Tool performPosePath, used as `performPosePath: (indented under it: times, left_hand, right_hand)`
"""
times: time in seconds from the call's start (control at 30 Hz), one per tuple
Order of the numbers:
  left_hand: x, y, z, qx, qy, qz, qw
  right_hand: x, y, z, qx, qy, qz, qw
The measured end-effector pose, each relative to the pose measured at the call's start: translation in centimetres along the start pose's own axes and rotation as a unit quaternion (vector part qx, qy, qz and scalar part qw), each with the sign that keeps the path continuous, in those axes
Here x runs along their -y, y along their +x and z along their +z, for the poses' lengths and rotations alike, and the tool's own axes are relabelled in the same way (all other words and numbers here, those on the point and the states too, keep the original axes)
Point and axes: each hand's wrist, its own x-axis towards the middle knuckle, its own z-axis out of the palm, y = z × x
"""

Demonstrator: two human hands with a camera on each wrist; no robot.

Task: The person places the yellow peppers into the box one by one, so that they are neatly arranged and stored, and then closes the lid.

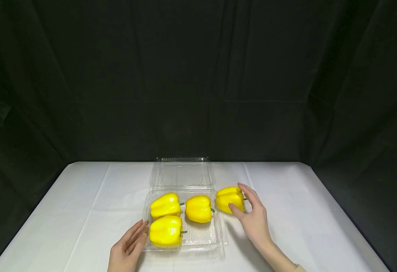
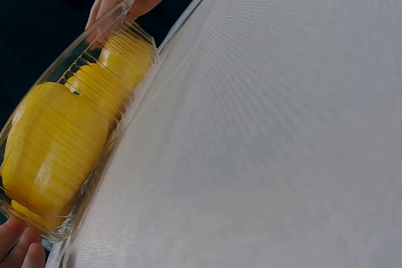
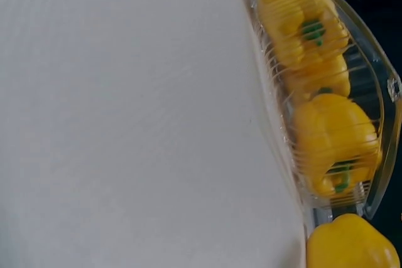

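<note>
A yellow bell pepper [image 1: 230,200] is between the thumb and fingers of my right hand [image 1: 255,223], just right of the clear plastic container [image 1: 203,238]; its stem points right. Three more yellow peppers lie inside the container: one at back left [image 1: 166,206], one at front left [image 1: 166,231] and one right of centre [image 1: 198,209]. My left hand [image 1: 127,247] touches the container's left side with its fingertips. In the left wrist view, its fingers [image 2: 22,246] are against the container's end wall. The right wrist view shows the outer pepper [image 3: 352,243] beside the container's near end.
The container's hinged lid [image 1: 182,175] lies folded back behind the base. A white cloth [image 1: 320,234] covers the table. Black curtains [image 1: 184,83] hang at the back and both sides.
</note>
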Motion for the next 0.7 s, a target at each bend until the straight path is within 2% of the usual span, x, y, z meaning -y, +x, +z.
performPosePath:
  times: [0.27,0.5,0.7]
  left_hand:
    - [0.1,-0.1,-0.1,0.002,-0.001,0.006,1.0]
    - [0.2,0.0,-0.1,0.001,-0.002,0.011,0.9999]
    - [0.1,0.0,0.0,0.004,-0.001,0.003,1.0]
  right_hand:
    - [-0.7,0.2,-0.1,0.014,-0.003,0.028,1.0]
    - [-2.3,0.3,0.3,0.015,0.004,0.049,0.999]
    - [-3.2,0.4,0.5,0.013,0.016,0.055,0.998]
